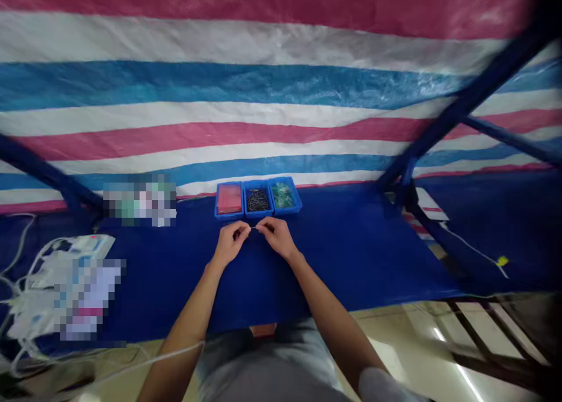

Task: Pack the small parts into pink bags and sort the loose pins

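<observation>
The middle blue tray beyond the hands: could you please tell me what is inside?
The middle tray holds a heap of thin, dark pieces; whatever lies beneath them is covered from view.

The long table (360, 244) has a flat, dark blue top. Three small blue plastic bins (287, 209) sit on it in a row, side by side, near its back edge. A messy bunch of white power strips (39, 302) lies at the left end. Blurry squares hide part of it.
</observation>
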Demonstrator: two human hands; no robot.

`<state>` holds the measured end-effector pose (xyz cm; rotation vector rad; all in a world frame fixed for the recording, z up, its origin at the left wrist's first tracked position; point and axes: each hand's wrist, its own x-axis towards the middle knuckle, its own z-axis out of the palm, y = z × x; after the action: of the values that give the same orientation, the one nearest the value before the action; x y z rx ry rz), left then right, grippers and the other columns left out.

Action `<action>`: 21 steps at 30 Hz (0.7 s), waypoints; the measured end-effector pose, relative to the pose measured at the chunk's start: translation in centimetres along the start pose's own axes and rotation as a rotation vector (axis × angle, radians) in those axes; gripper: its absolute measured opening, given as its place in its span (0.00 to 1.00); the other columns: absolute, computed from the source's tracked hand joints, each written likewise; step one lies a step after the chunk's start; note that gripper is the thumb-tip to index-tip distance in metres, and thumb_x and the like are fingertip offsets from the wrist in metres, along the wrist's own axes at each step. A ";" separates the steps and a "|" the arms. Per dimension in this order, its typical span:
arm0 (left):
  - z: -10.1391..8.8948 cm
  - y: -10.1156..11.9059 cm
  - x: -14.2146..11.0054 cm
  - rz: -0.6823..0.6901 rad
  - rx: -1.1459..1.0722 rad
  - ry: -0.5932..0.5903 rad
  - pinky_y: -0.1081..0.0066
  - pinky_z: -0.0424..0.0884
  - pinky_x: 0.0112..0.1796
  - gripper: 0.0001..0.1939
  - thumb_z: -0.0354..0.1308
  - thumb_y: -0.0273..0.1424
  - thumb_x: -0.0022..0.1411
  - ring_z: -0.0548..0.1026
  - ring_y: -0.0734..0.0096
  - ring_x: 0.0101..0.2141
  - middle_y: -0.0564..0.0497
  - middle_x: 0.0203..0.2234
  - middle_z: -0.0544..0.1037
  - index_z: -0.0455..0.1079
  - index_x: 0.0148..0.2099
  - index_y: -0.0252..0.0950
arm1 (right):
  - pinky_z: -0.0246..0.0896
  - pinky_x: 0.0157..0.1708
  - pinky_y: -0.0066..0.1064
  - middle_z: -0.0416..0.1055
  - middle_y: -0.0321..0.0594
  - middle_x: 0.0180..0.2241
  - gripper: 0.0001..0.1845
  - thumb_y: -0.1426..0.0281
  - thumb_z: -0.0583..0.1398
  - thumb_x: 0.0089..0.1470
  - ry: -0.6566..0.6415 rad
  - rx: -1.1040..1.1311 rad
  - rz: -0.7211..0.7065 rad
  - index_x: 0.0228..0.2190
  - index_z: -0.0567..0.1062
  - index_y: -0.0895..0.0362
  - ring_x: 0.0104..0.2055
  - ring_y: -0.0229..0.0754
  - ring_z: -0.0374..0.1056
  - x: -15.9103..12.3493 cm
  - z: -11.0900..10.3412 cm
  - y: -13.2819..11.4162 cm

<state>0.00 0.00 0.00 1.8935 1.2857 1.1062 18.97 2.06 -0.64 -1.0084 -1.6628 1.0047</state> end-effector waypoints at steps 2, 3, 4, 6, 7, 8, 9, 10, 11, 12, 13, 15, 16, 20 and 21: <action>0.0 0.0 -0.1 -0.008 -0.007 0.000 0.74 0.63 0.31 0.14 0.55 0.39 0.69 0.71 0.73 0.27 0.53 0.25 0.75 0.72 0.34 0.35 | 0.58 0.27 0.27 0.71 0.35 0.23 0.10 0.64 0.62 0.57 -0.013 0.014 0.030 0.30 0.77 0.58 0.24 0.35 0.63 -0.1 0.0 0.0; 0.0 -0.1 -0.1 -0.017 -0.014 0.004 0.74 0.63 0.32 0.14 0.55 0.39 0.69 0.71 0.73 0.27 0.53 0.25 0.75 0.72 0.35 0.35 | 0.58 0.26 0.27 0.70 0.34 0.22 0.10 0.63 0.62 0.56 -0.008 0.029 0.041 0.31 0.77 0.57 0.23 0.35 0.63 -0.1 0.0 -0.1; 0.0 -0.2 -0.1 -0.028 -0.024 0.011 0.74 0.64 0.32 0.14 0.55 0.39 0.69 0.71 0.73 0.27 0.53 0.25 0.75 0.72 0.35 0.35 | 0.58 0.26 0.27 0.69 0.33 0.22 0.10 0.63 0.63 0.56 0.003 0.050 0.050 0.31 0.77 0.57 0.22 0.35 0.63 -0.1 0.0 -0.2; 0.0 -0.4 -0.2 -0.062 -0.052 0.037 0.74 0.65 0.32 0.14 0.55 0.39 0.68 0.71 0.72 0.27 0.53 0.25 0.75 0.72 0.36 0.35 | 0.59 0.25 0.27 0.68 0.32 0.21 0.10 0.62 0.63 0.55 0.043 0.118 0.057 0.32 0.76 0.57 0.21 0.35 0.63 0.0 -0.3 -0.5; 0.0 -0.6 -0.2 -0.080 -0.073 0.055 0.74 0.65 0.32 0.14 0.55 0.40 0.68 0.72 0.72 0.26 0.53 0.25 0.75 0.72 0.36 0.35 | 0.59 0.25 0.27 0.68 0.32 0.21 0.10 0.62 0.63 0.55 0.083 0.148 0.061 0.32 0.76 0.57 0.21 0.36 0.64 0.1 -0.5 -0.8; 0.0 -0.7 -0.2 -0.096 -0.094 0.073 0.74 0.66 0.32 0.13 0.55 0.40 0.68 0.72 0.72 0.26 0.53 0.25 0.74 0.71 0.36 0.35 | 0.60 0.25 0.27 0.68 0.32 0.20 0.11 0.61 0.63 0.55 0.133 0.167 0.068 0.33 0.75 0.57 0.21 0.36 0.64 0.3 -0.8 -1.1; 0.0 -0.8 -0.2 -0.107 -0.112 0.086 0.74 0.66 0.32 0.13 0.55 0.40 0.68 0.72 0.72 0.26 0.53 0.24 0.74 0.71 0.37 0.35 | 0.60 0.25 0.28 0.67 0.32 0.20 0.11 0.61 0.63 0.55 0.191 0.171 0.074 0.33 0.75 0.57 0.21 0.36 0.64 0.6 -1.1 -1.4; 0.0 -0.9 -0.1 -0.113 -0.121 0.094 0.74 0.66 0.32 0.13 0.55 0.40 0.68 0.72 0.72 0.26 0.53 0.24 0.74 0.71 0.37 0.35 | 0.60 0.25 0.28 0.67 0.32 0.19 0.12 0.61 0.62 0.56 0.245 0.157 0.079 0.34 0.75 0.57 0.21 0.37 0.65 1.1 -1.4 -1.8; 0.0 -0.9 -0.1 -0.117 -0.120 0.095 0.74 0.67 0.32 0.13 0.55 0.40 0.68 0.72 0.72 0.26 0.53 0.24 0.74 0.71 0.37 0.35 | 0.60 0.24 0.28 0.67 0.32 0.19 0.12 0.61 0.62 0.56 0.286 0.129 0.079 0.35 0.76 0.57 0.21 0.37 0.65 1.6 -1.7 -2.1; 0.1 -0.9 -0.1 -0.118 -0.108 0.094 0.74 0.67 0.32 0.13 0.54 0.40 0.68 0.72 0.72 0.26 0.53 0.24 0.74 0.71 0.37 0.36 | 0.60 0.25 0.28 0.68 0.33 0.19 0.13 0.61 0.61 0.57 0.309 0.096 0.073 0.37 0.77 0.58 0.21 0.38 0.66 2.3 -2.0 -2.4; 0.1 -0.9 -0.1 -0.117 -0.089 0.091 0.74 0.67 0.32 0.13 0.54 0.40 0.68 0.72 0.72 0.26 0.53 0.24 0.74 0.72 0.37 0.36 | 0.61 0.25 0.28 0.70 0.34 0.20 0.14 0.61 0.60 0.58 0.310 0.059 0.064 0.39 0.78 0.58 0.22 0.38 0.66 2.9 -2.3 -2.7; 0.1 -0.8 0.0 -0.113 -0.053 0.081 0.74 0.67 0.32 0.13 0.54 0.40 0.68 0.72 0.72 0.26 0.53 0.24 0.74 0.72 0.37 0.36 | 0.63 0.27 0.29 0.74 0.37 0.24 0.16 0.63 0.57 0.60 0.269 -0.036 0.045 0.45 0.79 0.58 0.22 0.38 0.68 4.1 -2.8 -3.2; 0.2 -0.8 0.0 -0.111 -0.040 0.076 0.74 0.66 0.32 0.13 0.54 0.40 0.68 0.72 0.72 0.26 0.53 0.24 0.74 0.72 0.37 0.36 | 0.64 0.28 0.30 0.76 0.37 0.26 0.18 0.65 0.57 0.60 0.249 -0.099 0.033 0.48 0.78 0.57 0.22 0.38 0.68 4.5 -3.0 -3.3; 0.3 -0.8 0.0 -0.104 -0.015 0.077 0.74 0.65 0.32 0.13 0.54 0.40 0.68 0.72 0.73 0.26 0.54 0.23 0.74 0.73 0.39 0.36 | 0.66 0.32 0.31 0.78 0.40 0.29 0.17 0.66 0.55 0.62 0.289 -0.302 0.003 0.47 0.80 0.56 0.25 0.40 0.70 3.8 -4.6 -2.6; 0.4 -0.8 0.0 -0.102 -0.009 0.083 0.74 0.65 0.31 0.13 0.55 0.40 0.68 0.71 0.73 0.26 0.55 0.23 0.73 0.73 0.39 0.36 | 0.66 0.35 0.32 0.78 0.42 0.31 0.17 0.65 0.55 0.63 0.325 -0.332 -0.006 0.44 0.80 0.57 0.28 0.41 0.72 3.1 -5.1 -2.1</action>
<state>-0.05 0.32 -0.84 1.7709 1.4051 1.1458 22.72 5.15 3.50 -1.3064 -1.5831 0.5318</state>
